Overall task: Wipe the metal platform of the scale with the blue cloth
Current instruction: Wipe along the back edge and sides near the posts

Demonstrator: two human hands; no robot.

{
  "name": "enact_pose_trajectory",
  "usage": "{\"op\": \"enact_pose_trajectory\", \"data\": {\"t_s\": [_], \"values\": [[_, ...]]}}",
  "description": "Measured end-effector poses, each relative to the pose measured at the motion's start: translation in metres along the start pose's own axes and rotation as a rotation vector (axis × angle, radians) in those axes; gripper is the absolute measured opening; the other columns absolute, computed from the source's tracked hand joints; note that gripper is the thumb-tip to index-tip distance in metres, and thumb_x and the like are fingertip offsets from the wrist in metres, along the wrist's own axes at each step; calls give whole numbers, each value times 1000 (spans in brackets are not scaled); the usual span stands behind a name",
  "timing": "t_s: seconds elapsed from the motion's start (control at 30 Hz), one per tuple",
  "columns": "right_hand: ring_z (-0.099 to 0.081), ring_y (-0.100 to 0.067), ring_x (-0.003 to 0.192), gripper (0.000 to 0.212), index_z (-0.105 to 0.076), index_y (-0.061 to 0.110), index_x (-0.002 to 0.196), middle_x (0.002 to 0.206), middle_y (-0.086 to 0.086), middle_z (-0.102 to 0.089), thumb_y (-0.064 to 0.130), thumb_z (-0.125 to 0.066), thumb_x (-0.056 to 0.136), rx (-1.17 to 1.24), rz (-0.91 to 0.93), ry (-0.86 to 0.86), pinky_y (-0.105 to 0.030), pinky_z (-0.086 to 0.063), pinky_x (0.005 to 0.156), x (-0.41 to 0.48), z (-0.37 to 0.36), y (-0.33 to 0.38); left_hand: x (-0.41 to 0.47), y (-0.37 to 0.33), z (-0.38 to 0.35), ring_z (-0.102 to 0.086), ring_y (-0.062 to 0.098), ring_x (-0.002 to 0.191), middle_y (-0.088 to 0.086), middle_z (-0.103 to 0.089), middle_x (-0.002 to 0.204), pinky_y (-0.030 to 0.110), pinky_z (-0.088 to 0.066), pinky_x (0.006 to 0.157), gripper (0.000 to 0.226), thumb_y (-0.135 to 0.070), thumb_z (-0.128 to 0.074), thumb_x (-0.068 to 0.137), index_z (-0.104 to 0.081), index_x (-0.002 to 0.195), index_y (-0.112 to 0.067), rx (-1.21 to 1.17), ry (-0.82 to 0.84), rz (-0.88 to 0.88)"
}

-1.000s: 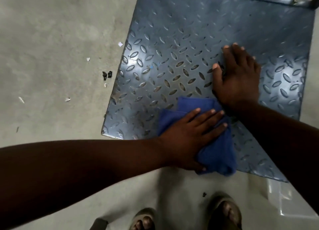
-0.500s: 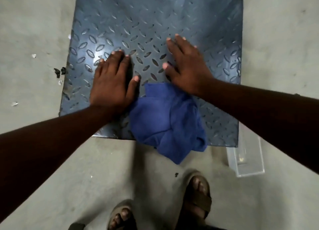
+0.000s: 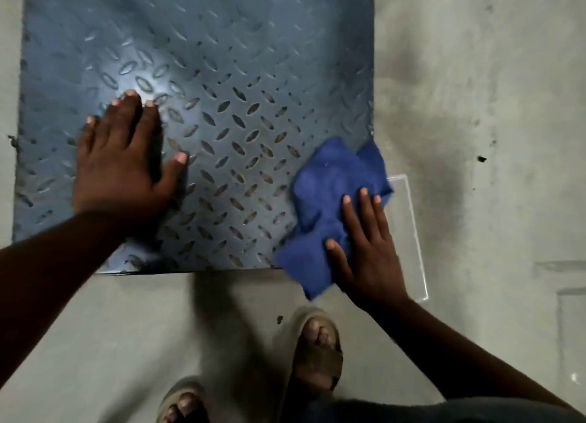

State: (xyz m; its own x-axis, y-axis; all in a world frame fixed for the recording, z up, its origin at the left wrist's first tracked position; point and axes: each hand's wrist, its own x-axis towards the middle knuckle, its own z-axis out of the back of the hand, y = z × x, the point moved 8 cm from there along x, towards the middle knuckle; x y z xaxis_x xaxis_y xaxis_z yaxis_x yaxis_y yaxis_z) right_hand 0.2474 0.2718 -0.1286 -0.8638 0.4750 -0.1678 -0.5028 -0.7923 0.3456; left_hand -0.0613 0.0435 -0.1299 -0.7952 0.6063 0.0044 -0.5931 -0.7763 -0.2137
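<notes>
The scale's metal platform (image 3: pixel 222 73) is a grey-blue tread plate lying on the concrete floor. The crumpled blue cloth (image 3: pixel 329 200) sits on the plate's near right corner and hangs over its edges. My right hand (image 3: pixel 367 248) presses flat on the cloth, fingers spread. My left hand (image 3: pixel 123 159) lies flat and bare on the left part of the plate, palm down, holding nothing.
A clear plastic tray (image 3: pixel 412 232) lies on the floor against the plate's right edge, partly under the cloth and my right hand. My sandalled feet (image 3: pixel 314 353) stand just in front of the plate. Small dark debris (image 3: pixel 481 159) dots the floor at the right.
My right hand has come off the bare plate onto the cloth and slid it from the near middle to the near right corner. My left hand stays flat on the plate.
</notes>
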Motion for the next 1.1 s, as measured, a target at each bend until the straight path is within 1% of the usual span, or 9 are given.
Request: {"op": "enact_pose_trajectory", "data": {"t_s": [0.07, 0.13, 0.23, 0.3, 0.4, 0.53, 0.87, 1.03, 1.1], "values": [[-19, -20, 158, 76, -9, 39, 165, 174, 0, -6, 60, -45, 102, 209, -297, -39, -38, -41, 113, 10, 0, -12, -2, 1, 1, -11, 27, 166, 14, -17, 178, 42, 1, 131, 87, -65, -39, 101, -20, 170, -15, 14, 1, 8], [-36, -16, 147, 79, -3, 43, 164, 171, 2, -19, 62, -46, 101, 284, -357, -49, -35, -48, 102, 17, 2, -15, -3, -4, 4, -7, 24, 165, 15, -15, 179, 44, 2, 131, 87, -64, -37, 102, -18, 170, -13, 36, -6, 24], [-45, -7, 142, 78, -18, 37, 164, 162, 10, -41, 62, -54, 99, 481, -391, -131, -33, -44, 112, 16, 3, -27, 3, -36, -5, -7, 40, 165, 24, -10, 177, 56, -1, 132, 95, -69, -33, 101, -15, 169, -5, 35, 5, 160], [-57, -6, 130, 68, -35, 40, 155, 147, 16, -57, 65, -57, 96, 622, -481, -138, -32, -49, 105, 10, -2, -35, 8, -70, -16, -4, 43, 165, 28, -6, 176, 59, -1, 132, 101, -73, -28, 100, -11, 169, -1, 36, 4, 251], [-65, -7, 108, 38, -54, 41, 127, 117, 18, -67, 65, -56, 97, 586, -483, -129, -33, -53, 90, 3, -5, -39, 15, -97, -23, -6, 43, 165, 28, -9, 176, 59, -4, 133, 95, -67, -30, 102, -15, 169, 0, 27, -34, 266], [-54, -12, 98, 47, -57, 28, 113, 106, 8, -58, 70, -47, 96, 324, -397, -109, -31, -44, 84, 12, -1, -48, 15, -93, -23, -8, 43, 165, 26, -11, 177, 59, -6, 133, 93, -67, -31, 102, -17, 169, -2, 30, -38, 268], [-65, -32, 101, 44, -62, 9, 114, 108, -14, -70, 51, -53, 104, 472, -385, -212, -28, -35, 73, 248, 45, -48, 17, -95, -22, -5, 36, 166, 22, -10, 178, 57, -5, 134, 96, -68, -35, 98, -15, 170, -7, 2, -2, 307], [-61, -29, 123, 51, -50, 8, 142, 135, -13, -65, 47, -48, 107, 489, -358, -188, -31, -45, 99, 362, 66, -47, 17, -94, -24, -6, 37, 166, 22, -12, 178, 58, -5, 134, 96, -67, -36, 98, -18, 169, -6, 8, -17, 294], [-62, -28, 123, 53, -51, 12, 142, 136, -10, -65, 50, -49, 105, 506, -376, -188, -30, -43, 99, 366, 67, -49, 17, -93, -23, -6, 37, 166, 22, -12, 177, 58, -5, 133, 96, -67, -37, 98, -18, 169, -5, 5, -21, 296]]}}
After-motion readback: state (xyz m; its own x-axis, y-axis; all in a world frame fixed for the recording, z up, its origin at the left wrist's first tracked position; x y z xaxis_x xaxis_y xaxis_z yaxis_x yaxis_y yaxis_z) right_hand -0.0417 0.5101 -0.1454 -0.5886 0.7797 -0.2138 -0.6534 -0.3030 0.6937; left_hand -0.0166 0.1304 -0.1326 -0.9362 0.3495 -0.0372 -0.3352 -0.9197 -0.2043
